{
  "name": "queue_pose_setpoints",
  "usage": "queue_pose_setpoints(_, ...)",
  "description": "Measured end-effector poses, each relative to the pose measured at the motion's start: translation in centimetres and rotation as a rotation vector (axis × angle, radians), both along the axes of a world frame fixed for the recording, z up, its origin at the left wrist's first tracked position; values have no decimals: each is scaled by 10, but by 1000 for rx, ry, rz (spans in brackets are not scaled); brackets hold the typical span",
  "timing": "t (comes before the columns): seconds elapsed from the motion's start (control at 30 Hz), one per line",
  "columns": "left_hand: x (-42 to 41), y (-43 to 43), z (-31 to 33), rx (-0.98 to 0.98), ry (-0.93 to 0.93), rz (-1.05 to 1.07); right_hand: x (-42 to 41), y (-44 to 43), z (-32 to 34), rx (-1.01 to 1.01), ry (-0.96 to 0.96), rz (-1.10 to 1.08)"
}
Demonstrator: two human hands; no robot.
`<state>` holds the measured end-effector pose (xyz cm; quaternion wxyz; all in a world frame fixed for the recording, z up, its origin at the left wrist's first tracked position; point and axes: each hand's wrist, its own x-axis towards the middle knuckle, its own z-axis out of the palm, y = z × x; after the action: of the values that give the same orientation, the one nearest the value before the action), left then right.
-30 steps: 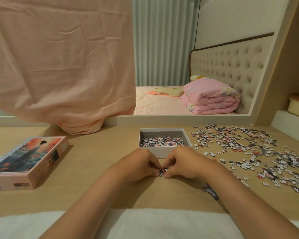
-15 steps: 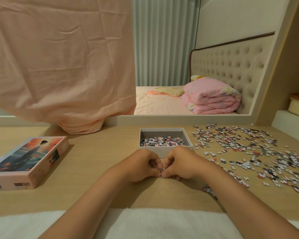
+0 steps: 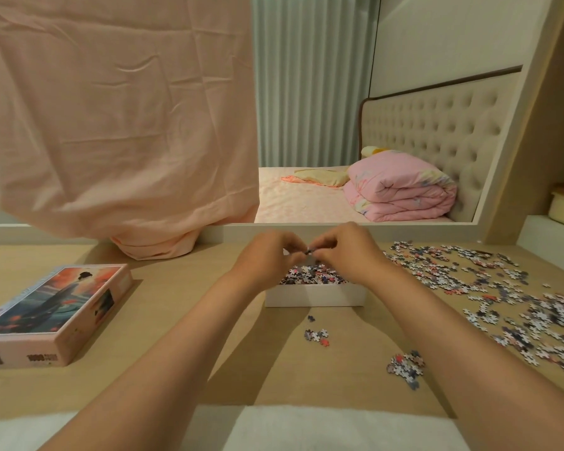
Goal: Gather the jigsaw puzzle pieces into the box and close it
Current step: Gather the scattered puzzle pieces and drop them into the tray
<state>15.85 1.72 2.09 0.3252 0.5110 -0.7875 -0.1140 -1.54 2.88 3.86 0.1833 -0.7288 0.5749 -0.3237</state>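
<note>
Puzzle pieces point(image 3: 310, 252) pinched between fingertips of left hand point(image 3: 267, 257) and right hand point(image 3: 344, 252), above open box point(image 3: 313, 297); lid point(image 3: 56, 307) well apart, left.

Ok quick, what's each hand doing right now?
Left hand: pinches pieces above the box.
Right hand: pinches the same pieces.

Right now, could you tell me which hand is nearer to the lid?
Left. The left hand, over the box, is right of the lid; the right hand is farther right. They pinch pieces together.
</note>
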Motion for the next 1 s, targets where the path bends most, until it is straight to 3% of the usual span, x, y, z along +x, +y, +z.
queue_pose_setpoints(0.1, 5, -3, -12, 14, -195, 37, -5, -4, -8, 71, 281, 44)
queue_pose_setpoints(0.27, 15, 17, -26, -214, -108, -15, -16, 18, -7, -47, 242, 62)
queue_pose_setpoints(0.4, 10, 44, -30, -28, -257, -196, -15, 47, -16, 235, 367, 214)
queue_pose_setpoints(0.5, 7, 51, -40, 95, -470, -242, -11, 54, -29, 265, 489, 240)
queue_pose_setpoints(1.0, 5, 46, -46, 174, -295, -278, -2, 55, -39, 319, 276, 164)
